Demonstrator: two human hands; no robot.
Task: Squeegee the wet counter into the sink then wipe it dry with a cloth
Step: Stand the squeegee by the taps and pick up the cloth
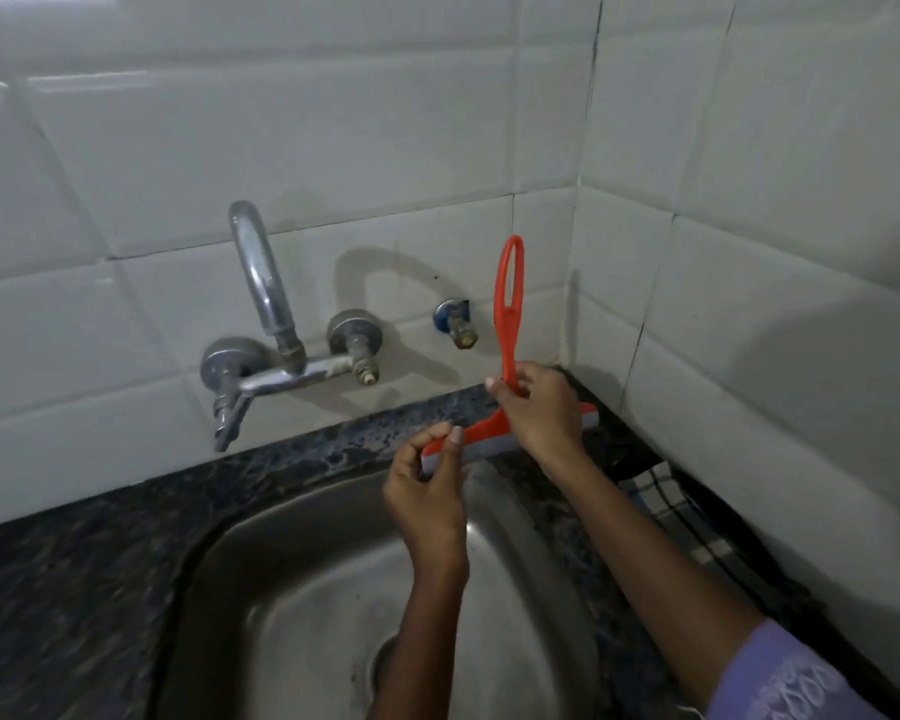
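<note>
An orange squeegee (510, 304) with a grey rubber blade is held upright above the back rim of the steel sink (292, 579). My right hand (539, 405) grips the lower part of its looped handle. My left hand (427, 491) pinches the left end of the blade between thumb and fingers. The blade's right end sticks out past my right hand over the dark speckled counter (74, 563). A checked cloth (668, 504) lies on the counter strip at the right, next to the side wall, partly hidden by my right forearm.
A chrome wall tap (266, 324) with a curved spout stands over the sink's back left. A small brass valve (458, 324) sticks out of the white tiled wall (333, 122) just left of the squeegee handle. Tiled walls meet in a corner at the right.
</note>
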